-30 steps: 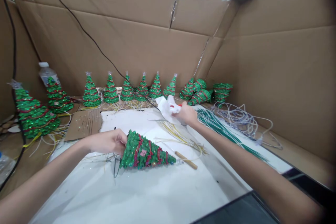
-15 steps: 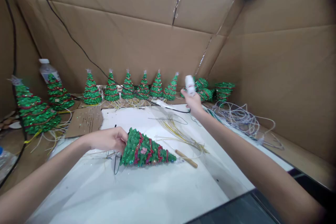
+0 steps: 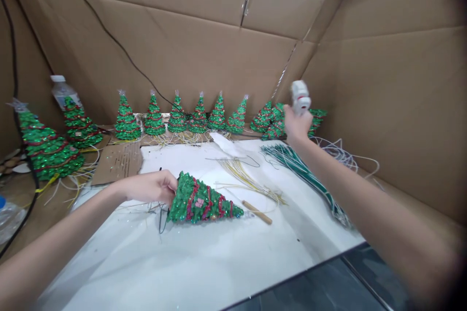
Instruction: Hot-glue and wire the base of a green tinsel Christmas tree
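A small green tinsel Christmas tree [image 3: 204, 201] lies on its side above the white board [image 3: 175, 262], its clear tip to the right. It has red garlands and a pink present-shaped ornament. My left hand [image 3: 158, 187] is closed on its base at the left end; some fingertips are hidden there. Raised at the back right, my right hand [image 3: 298, 124] is wrapped round a white glue gun [image 3: 301, 95] with a red mark. Behind that hand are several green trees, partly covered. A wooden-handled tool [image 3: 257, 212] lies just right of the tree's tip.
Several finished trees [image 3: 177, 115] stand along the cardboard wall [image 3: 204, 43]. Bundles of yellow wires [image 3: 248, 180] and green wires [image 3: 299, 167] lie on the board. White cables [image 3: 339, 150] coil at right. A plastic bottle [image 3: 63, 91] stands at back left; a black cord [image 3: 109, 34] hangs across.
My right hand has moved right and slightly up with the glue gun, uncovering the green wire bundle. My left hand and the tree stay nearly in place. The view has shifted slightly.
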Demonstrator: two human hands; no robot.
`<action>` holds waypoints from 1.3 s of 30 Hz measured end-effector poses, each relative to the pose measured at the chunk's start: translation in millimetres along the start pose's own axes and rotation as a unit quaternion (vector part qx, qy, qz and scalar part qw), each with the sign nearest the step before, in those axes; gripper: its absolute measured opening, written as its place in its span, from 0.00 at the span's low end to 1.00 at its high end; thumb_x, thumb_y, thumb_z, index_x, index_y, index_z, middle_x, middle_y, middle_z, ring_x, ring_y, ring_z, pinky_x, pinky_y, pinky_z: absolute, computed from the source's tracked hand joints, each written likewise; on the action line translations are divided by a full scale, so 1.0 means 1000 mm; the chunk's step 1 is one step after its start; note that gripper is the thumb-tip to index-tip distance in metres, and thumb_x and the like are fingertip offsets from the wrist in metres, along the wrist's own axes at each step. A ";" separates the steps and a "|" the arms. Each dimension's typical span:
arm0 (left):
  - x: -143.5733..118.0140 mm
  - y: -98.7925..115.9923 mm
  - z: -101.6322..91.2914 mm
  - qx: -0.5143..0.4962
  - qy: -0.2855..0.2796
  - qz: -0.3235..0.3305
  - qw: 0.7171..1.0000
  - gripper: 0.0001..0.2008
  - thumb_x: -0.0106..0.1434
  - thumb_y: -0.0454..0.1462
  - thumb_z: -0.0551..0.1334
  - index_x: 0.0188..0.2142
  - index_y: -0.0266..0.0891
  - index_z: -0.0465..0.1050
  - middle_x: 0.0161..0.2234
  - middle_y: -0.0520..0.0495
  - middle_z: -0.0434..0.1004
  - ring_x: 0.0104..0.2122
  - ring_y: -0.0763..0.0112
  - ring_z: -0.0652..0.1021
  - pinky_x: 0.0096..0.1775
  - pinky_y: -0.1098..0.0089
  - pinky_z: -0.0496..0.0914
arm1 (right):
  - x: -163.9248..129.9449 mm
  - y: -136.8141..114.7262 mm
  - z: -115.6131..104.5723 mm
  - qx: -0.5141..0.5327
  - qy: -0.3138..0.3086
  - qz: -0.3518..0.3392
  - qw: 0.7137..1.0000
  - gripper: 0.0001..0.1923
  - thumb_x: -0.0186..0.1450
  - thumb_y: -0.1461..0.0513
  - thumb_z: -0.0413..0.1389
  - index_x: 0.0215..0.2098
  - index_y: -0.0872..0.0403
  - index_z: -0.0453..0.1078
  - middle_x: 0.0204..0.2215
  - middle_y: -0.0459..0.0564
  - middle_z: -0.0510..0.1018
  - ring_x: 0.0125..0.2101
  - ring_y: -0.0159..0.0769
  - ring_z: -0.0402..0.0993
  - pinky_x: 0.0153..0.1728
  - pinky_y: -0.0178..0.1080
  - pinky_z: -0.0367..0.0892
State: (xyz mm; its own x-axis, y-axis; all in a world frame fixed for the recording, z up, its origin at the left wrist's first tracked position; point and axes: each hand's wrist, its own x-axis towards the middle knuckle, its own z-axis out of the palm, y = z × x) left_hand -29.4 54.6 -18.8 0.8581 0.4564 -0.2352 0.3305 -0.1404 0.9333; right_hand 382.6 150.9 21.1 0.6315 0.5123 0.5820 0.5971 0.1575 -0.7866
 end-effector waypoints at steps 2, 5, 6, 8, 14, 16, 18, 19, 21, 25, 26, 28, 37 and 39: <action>0.000 0.000 0.000 -0.001 -0.002 0.001 1.000 0.08 0.51 0.31 0.61 0.26 0.38 0.81 0.22 0.55 0.76 0.25 0.74 0.71 0.33 0.75 0.66 | 0.006 -0.008 -0.005 -0.009 0.048 -0.004 0.999 0.11 0.67 0.60 0.51 0.40 0.62 0.67 0.39 0.58 0.75 0.38 0.36 0.70 0.38 0.39 0.65; 0.000 0.000 0.000 0.004 -0.002 0.000 1.000 0.08 0.51 0.31 0.61 0.26 0.38 0.81 0.22 0.56 0.77 0.24 0.74 0.71 0.32 0.75 0.66 | -0.005 -0.019 -0.010 -0.010 0.017 -0.027 0.999 0.12 0.61 0.56 0.56 0.33 0.59 0.69 0.30 0.53 0.75 0.32 0.36 0.70 0.32 0.38 0.64; 0.000 0.000 0.000 0.003 -0.002 0.000 1.000 0.08 0.51 0.31 0.61 0.27 0.38 0.81 0.22 0.55 0.77 0.24 0.74 0.71 0.32 0.75 0.67 | -0.015 -0.022 -0.011 -0.008 -0.012 -0.033 0.999 0.13 0.58 0.54 0.59 0.29 0.57 0.69 0.25 0.50 0.74 0.27 0.35 0.70 0.29 0.38 0.64; 0.000 0.000 -0.001 0.000 -0.001 -0.001 1.000 0.09 0.51 0.31 0.61 0.27 0.38 0.81 0.23 0.55 0.77 0.25 0.74 0.71 0.34 0.75 0.67 | -0.043 -0.029 -0.016 0.019 -0.112 -0.051 0.992 0.14 0.57 0.53 0.59 0.26 0.55 0.69 0.20 0.48 0.73 0.19 0.32 0.66 0.23 0.38 0.62; -0.002 0.000 -0.002 0.019 0.007 -0.021 1.000 0.08 0.52 0.31 0.61 0.28 0.37 0.81 0.22 0.54 0.75 0.25 0.74 0.69 0.31 0.75 0.65 | -0.132 -0.066 -0.049 0.011 -0.295 -0.132 0.946 0.16 0.55 0.50 0.61 0.20 0.51 0.65 0.15 0.44 0.69 0.17 0.32 0.64 0.19 0.36 0.61; -0.002 0.000 -0.002 0.021 0.006 -0.022 1.000 0.08 0.53 0.31 0.61 0.28 0.37 0.81 0.22 0.54 0.75 0.25 0.74 0.69 0.31 0.75 0.65 | -0.151 -0.074 -0.062 0.003 -0.353 -0.214 0.911 0.14 0.54 0.53 0.61 0.21 0.51 0.64 0.16 0.43 0.69 0.17 0.31 0.64 0.20 0.34 0.60; -0.001 0.000 -0.002 0.021 0.006 -0.024 0.999 0.08 0.53 0.32 0.61 0.28 0.36 0.81 0.23 0.54 0.75 0.25 0.74 0.69 0.31 0.75 0.65 | -0.165 -0.076 -0.070 -0.009 -0.398 -0.285 0.872 0.09 0.54 0.57 0.60 0.26 0.52 0.66 0.17 0.41 0.70 0.17 0.28 0.63 0.20 0.32 0.59; -0.001 -0.001 -0.002 0.019 0.006 -0.023 1.000 0.07 0.53 0.32 0.62 0.27 0.36 0.81 0.23 0.54 0.75 0.25 0.74 0.69 0.32 0.75 0.65 | -0.170 -0.075 -0.073 -0.013 -0.407 -0.321 0.855 0.07 0.55 0.58 0.58 0.29 0.52 0.67 0.16 0.41 0.69 0.16 0.27 0.62 0.20 0.32 0.57; -0.001 -0.001 -0.003 0.014 0.004 -0.020 1.000 0.07 0.53 0.32 0.62 0.27 0.36 0.81 0.23 0.54 0.75 0.25 0.74 0.70 0.32 0.75 0.65 | -0.178 -0.072 -0.077 -0.028 -0.413 -0.379 0.828 0.06 0.57 0.60 0.54 0.32 0.53 0.68 0.16 0.40 0.68 0.16 0.26 0.61 0.21 0.31 0.55; -0.001 -0.002 -0.003 0.017 0.003 -0.014 1.000 0.06 0.53 0.32 0.62 0.27 0.37 0.80 0.23 0.53 0.77 0.25 0.74 0.71 0.32 0.75 0.66 | -0.186 -0.067 -0.077 -0.069 -0.400 -0.447 0.797 0.06 0.59 0.62 0.50 0.33 0.54 0.68 0.15 0.41 0.67 0.14 0.26 0.56 0.20 0.32 0.50; -0.001 -0.002 -0.003 0.018 0.003 -0.014 1.000 0.06 0.53 0.32 0.62 0.27 0.37 0.80 0.23 0.53 0.77 0.25 0.73 0.72 0.32 0.75 0.67 | -0.187 -0.066 -0.076 -0.074 -0.396 -0.456 0.794 0.06 0.60 0.62 0.50 0.32 0.54 0.68 0.15 0.41 0.66 0.14 0.26 0.56 0.20 0.32 0.49; -0.001 -0.001 -0.003 0.019 0.003 -0.015 1.000 0.06 0.53 0.33 0.62 0.26 0.37 0.80 0.23 0.53 0.78 0.26 0.73 0.73 0.32 0.74 0.68 | -0.189 -0.065 -0.075 -0.083 -0.386 -0.469 0.790 0.06 0.60 0.62 0.49 0.32 0.54 0.68 0.15 0.41 0.66 0.14 0.27 0.57 0.20 0.33 0.48; -0.001 0.002 -0.001 0.036 0.008 -0.013 0.999 0.06 0.53 0.34 0.62 0.24 0.37 0.80 0.24 0.52 0.79 0.25 0.72 0.73 0.32 0.73 0.68 | -0.190 -0.079 -0.081 -0.127 -0.317 -0.573 0.745 0.10 0.64 0.67 0.46 0.30 0.55 0.68 0.17 0.45 0.72 0.17 0.30 0.63 0.20 0.34 0.50; -0.001 0.002 -0.001 0.037 0.008 -0.012 0.999 0.07 0.53 0.34 0.62 0.25 0.37 0.81 0.25 0.51 0.80 0.25 0.72 0.73 0.32 0.73 0.68 | -0.190 -0.084 -0.083 -0.148 -0.300 -0.603 0.724 0.13 0.65 0.69 0.44 0.28 0.55 0.67 0.18 0.47 0.73 0.18 0.31 0.65 0.20 0.35 0.51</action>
State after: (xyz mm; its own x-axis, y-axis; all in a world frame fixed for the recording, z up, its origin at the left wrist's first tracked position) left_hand -30.2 54.8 -16.0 0.8434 0.4738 -0.2533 0.3801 -0.1931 0.9046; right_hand 253.3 -29.9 -6.2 -0.7137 0.4408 0.5444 0.6708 0.6539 0.3499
